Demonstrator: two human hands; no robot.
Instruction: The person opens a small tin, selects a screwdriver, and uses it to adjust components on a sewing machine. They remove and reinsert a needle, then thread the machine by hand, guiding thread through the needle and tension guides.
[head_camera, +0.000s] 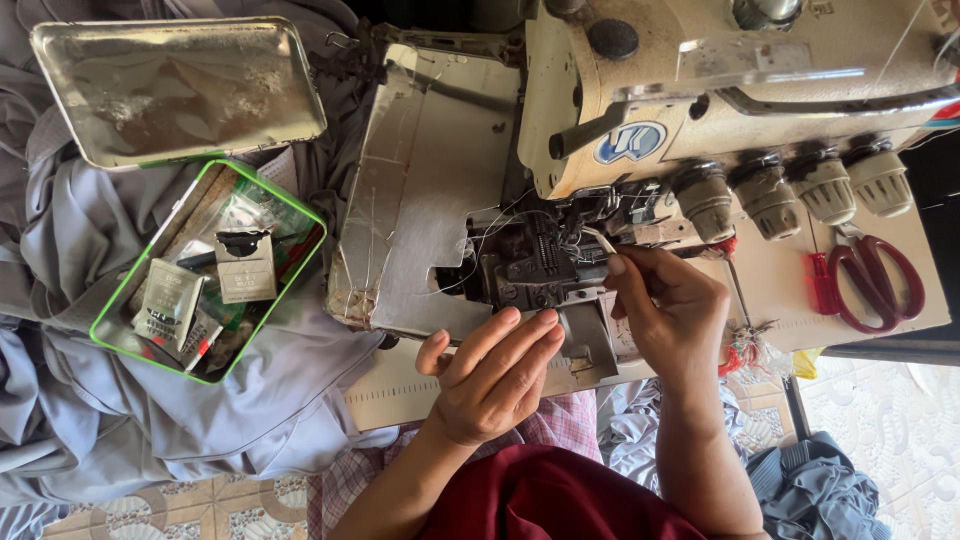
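A cream overlock sewing machine (700, 90) fills the upper right, its dark needle and looper mechanism (535, 262) exposed at the centre. My right hand (668, 312) pinches slim metal tweezers (600, 240), their tip poked into the mechanism among thin threads. My left hand (490, 375) rests below the mechanism, fingers held together and laid against the grey metal cover (585, 340), holding nothing that I can see.
An open green-rimmed tin (205, 270) with needle packets and small tools lies on grey cloth (150, 420) at left, its lid (175, 90) above. Red-handled scissors (880, 280) and a red tool (822, 283) lie at right. Several tension knobs (790, 190) line the machine.
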